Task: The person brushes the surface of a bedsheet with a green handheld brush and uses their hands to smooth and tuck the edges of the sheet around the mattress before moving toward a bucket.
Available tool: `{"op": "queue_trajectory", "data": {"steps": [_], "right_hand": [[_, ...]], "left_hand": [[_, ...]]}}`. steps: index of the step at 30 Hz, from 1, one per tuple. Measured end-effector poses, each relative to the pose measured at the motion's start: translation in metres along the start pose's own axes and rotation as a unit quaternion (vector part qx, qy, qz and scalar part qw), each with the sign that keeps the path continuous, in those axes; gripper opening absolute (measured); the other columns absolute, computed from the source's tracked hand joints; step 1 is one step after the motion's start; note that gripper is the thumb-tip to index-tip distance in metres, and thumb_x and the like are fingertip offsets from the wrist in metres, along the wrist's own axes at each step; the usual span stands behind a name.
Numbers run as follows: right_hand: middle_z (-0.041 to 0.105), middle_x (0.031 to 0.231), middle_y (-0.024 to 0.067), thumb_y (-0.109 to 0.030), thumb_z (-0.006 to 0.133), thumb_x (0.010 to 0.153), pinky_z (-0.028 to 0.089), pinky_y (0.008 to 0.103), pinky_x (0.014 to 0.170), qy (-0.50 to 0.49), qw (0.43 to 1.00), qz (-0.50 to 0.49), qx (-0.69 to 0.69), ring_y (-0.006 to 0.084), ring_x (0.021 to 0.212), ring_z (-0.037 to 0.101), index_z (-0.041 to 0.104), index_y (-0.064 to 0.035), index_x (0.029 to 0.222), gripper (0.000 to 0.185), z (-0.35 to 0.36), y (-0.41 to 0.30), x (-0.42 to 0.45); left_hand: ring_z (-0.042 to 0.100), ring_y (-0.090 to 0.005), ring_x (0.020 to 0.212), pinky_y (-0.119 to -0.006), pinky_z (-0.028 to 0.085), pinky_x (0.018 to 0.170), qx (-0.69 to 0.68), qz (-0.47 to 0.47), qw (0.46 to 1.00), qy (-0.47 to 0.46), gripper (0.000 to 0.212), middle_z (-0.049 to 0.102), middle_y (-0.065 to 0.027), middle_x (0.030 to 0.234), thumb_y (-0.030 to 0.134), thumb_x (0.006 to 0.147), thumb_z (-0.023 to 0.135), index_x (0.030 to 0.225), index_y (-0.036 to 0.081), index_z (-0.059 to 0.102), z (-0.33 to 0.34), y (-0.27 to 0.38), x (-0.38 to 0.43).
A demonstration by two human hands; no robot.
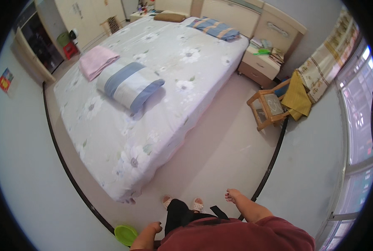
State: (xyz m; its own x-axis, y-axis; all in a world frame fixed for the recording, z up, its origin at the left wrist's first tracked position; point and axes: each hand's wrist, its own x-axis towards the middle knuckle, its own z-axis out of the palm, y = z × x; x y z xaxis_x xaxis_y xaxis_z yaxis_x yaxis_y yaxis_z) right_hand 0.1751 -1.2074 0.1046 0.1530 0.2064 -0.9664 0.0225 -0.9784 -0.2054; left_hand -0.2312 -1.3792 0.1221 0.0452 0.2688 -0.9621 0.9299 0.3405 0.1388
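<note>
My left hand (156, 226) hangs low beside my dark trousers, close to a green plastic basin (125, 235); its fingers are partly hidden, and I cannot tell how far they are closed. My right hand (232, 195) is held out over the floor on the right, with slightly curled fingers apart and nothing in them. Before me stands a bed with a white floral sheet (161, 128). A folded blue, white and grey striped quilt (128, 84) lies on it, beside a folded pink blanket (98, 61). A blue and orange patterned pillow (214, 28) and a brown pillow (169, 17) lie near the headboard.
A nightstand (258, 66) with a green object stands right of the bed. A wooden chair (269, 108) stands by the wall under a yellow cloth (296, 97) and a patterned curtain (326, 62). A window (359, 125) is at right. A doorway (43, 44) and red stool (70, 50) are far left.
</note>
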Motion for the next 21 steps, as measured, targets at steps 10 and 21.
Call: {"op": "queue_trajectory", "data": {"steps": [10, 21], "right_hand": [[0.046, 0.074, 0.0089, -0.022, 0.040, 0.075, 0.042, 0.0325, 0.056, 0.007, 0.971, -0.076, 0.228, 0.0195, 0.064, 0.047, 0.041, -0.0051, 0.088, 0.022, -0.060, -0.125, 0.007], [0.046, 0.073, 0.0089, -0.025, 0.037, 0.077, 0.042, 0.0319, 0.056, -0.001, 0.927, -0.095, 0.363, 0.0197, 0.062, 0.047, 0.040, -0.0053, 0.089, 0.024, -0.139, -0.241, 0.018]], "left_hand": [[0.048, -0.0274, 0.089, -0.031, 0.037, 0.078, -0.096, 0.054, 0.993, 0.043, 0.038, 0.051, -0.0164, 0.093, 0.022, 0.066, 0.043, 0.101, 0.006, 0.047, -0.083, 0.050, 0.087], [0.049, -0.0283, 0.084, -0.033, 0.038, 0.075, -0.150, 0.133, 0.952, 0.233, 0.028, 0.053, -0.0150, 0.088, 0.022, 0.069, 0.041, 0.090, 0.008, 0.053, -0.364, 0.222, 0.162]]}}
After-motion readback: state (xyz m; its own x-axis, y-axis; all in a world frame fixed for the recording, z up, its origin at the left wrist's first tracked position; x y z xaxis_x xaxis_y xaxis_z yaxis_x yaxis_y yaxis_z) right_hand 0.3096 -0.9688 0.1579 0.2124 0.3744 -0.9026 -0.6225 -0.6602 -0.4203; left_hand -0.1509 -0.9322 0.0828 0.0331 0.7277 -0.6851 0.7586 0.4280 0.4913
